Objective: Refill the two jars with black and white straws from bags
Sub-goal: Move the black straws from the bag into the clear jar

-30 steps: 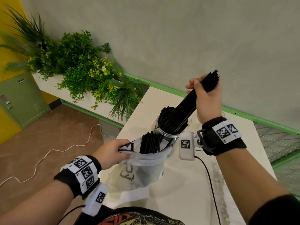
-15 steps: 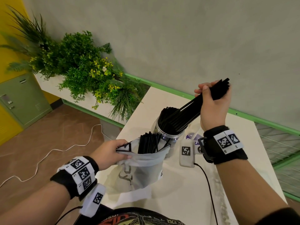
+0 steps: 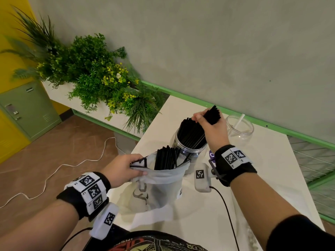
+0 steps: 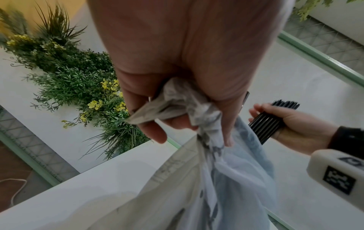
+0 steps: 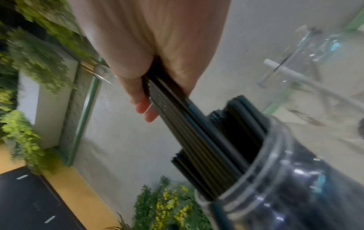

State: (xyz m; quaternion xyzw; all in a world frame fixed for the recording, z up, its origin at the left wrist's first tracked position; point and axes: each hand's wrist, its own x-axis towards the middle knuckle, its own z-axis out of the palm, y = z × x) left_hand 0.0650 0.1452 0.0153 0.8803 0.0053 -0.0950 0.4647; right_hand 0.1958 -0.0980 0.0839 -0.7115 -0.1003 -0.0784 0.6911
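At frame centre, the right hand (image 3: 212, 127) is fisted around a bundle of black straws (image 3: 211, 115), their lower ends inside the clear jar (image 3: 188, 151). Lower left, the left hand (image 3: 123, 169) pinches the plastic bag's (image 3: 163, 189) rim, with more straws inside.

In the head view, the right hand (image 3: 213, 130) hides the mid-length of its gripped black straw bundle (image 3: 211, 115). The clear plastic jar (image 3: 188, 151) stands partly concealed behind the translucent white plastic bag (image 3: 163, 185). The right wrist view is motion-blurred; the second clear jar (image 5: 307, 51) beyond the jar appears indistinct.
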